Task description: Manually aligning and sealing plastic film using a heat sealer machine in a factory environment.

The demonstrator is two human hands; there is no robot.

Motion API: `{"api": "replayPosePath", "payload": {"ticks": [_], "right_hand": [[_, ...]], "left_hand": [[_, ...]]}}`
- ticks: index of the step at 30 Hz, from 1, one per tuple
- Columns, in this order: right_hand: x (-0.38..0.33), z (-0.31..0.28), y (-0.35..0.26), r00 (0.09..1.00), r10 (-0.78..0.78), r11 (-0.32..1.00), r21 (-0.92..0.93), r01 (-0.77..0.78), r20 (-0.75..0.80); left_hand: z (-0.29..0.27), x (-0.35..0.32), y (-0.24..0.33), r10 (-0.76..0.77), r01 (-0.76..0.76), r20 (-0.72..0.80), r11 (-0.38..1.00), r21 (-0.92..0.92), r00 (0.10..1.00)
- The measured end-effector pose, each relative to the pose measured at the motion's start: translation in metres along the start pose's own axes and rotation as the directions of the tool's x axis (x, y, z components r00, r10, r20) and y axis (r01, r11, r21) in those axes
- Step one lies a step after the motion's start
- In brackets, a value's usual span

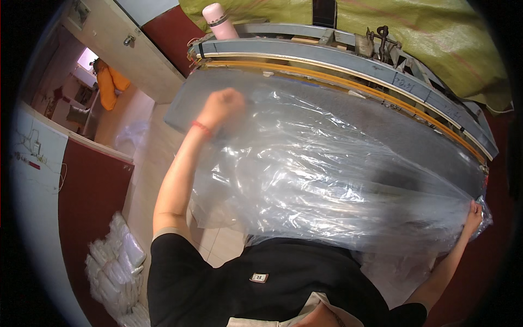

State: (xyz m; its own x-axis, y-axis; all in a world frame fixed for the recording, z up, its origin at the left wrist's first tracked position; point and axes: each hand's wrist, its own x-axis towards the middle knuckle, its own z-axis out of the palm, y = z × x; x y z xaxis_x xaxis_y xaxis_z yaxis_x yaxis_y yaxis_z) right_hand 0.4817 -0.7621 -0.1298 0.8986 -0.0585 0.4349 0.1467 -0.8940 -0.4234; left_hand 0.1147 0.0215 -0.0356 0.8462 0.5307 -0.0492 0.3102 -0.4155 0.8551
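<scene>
I have the wide, clear, wrinkled plastic sheet [283, 169] spread over the long grey flat-topped table [359, 117], its near side hanging past the edge by the black shirt [218, 289]. At the table's right end, my right hand [473, 217] has its fingers pressed together, pinching the sheet's gathered end. My left hand [220, 109] is above the table's left part, near the sheet's far left side; its fingers look curled, but blur keeps me from telling whether they grip any plastic. A pink cylindrical bottle [219, 22] stands tilted beyond.
</scene>
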Motion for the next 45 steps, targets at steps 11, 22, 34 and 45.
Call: {"api": "replayPosePath", "payload": {"ticks": [11,22,34,45], "right_hand": [[-0.005,-0.006,-0.009,1.0,0.027,0.999,0.037,-0.027,-0.002],[0.01,-0.001,0.016,0.997,0.071,0.967,0.247,-0.066,-0.012],[0.065,0.091,-0.095,0.976,0.161,0.835,0.548,-0.054,-0.149],[0.09,0.121,-0.138,0.928,0.284,0.762,0.644,-0.066,-0.241]], "left_hand": [[0.034,0.077,-0.042,0.231,-0.109,-0.398,0.946,0.305,0.888],[0.039,0.083,-0.045,0.54,-0.204,-0.246,0.642,0.739,0.805],[-0.01,0.145,-0.102,0.224,-0.155,-0.805,0.974,0.165,0.55],[-0.005,0.174,-0.091,0.056,-0.148,-0.861,0.989,-0.022,0.506]]}}
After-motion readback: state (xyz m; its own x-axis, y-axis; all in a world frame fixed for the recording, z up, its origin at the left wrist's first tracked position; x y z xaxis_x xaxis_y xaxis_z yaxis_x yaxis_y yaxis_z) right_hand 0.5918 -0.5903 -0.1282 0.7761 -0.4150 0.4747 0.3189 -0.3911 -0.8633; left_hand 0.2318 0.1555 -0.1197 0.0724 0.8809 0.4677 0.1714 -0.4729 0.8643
